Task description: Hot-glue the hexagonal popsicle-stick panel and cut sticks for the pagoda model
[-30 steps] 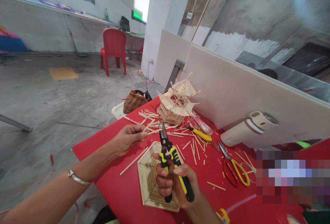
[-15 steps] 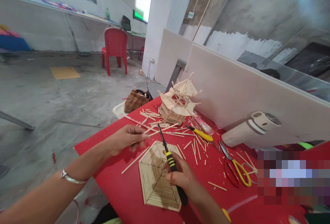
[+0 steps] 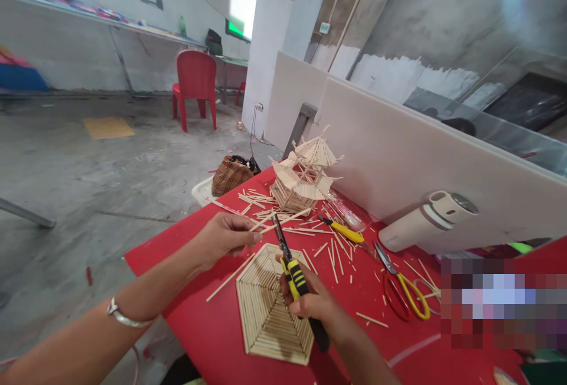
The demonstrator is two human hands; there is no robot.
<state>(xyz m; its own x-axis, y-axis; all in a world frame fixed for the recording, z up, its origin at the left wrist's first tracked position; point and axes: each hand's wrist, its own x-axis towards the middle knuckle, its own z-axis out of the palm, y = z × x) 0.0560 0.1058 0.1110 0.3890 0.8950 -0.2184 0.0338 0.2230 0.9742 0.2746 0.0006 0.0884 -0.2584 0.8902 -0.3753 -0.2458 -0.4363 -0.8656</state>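
Observation:
My left hand (image 3: 225, 236) pinches thin wooden sticks (image 3: 292, 218) between thumb and fingers, their free ends pointing right over the table. Wrapped round the yellow-and-black handles of needle-nose pliers (image 3: 294, 276) is my right hand (image 3: 316, 305). The pliers' narrow jaws reach up to the sticks; whether they grip one I cannot tell. Below both hands lies a flat, many-sided panel (image 3: 259, 329) of sticks laid in rings, partly covered by my right hand and its shadow. Behind the pliers stands a tiered pavilion model (image 3: 305, 181) made of sticks.
Loose sticks (image 3: 334, 258) are scattered over the red table (image 3: 195, 314). To the right lie yellow-handled cutters (image 3: 348, 231), scissors (image 3: 401, 281) with red and yellow handles, and a white bottle (image 3: 416, 225) against a pale panel (image 3: 398, 143). A plaid bag (image 3: 230, 175) sits beyond the table edge.
The pliers' handles have spread apart in my right hand, and the tool has turned slightly. My left hand stays nearly in place with the sticks.

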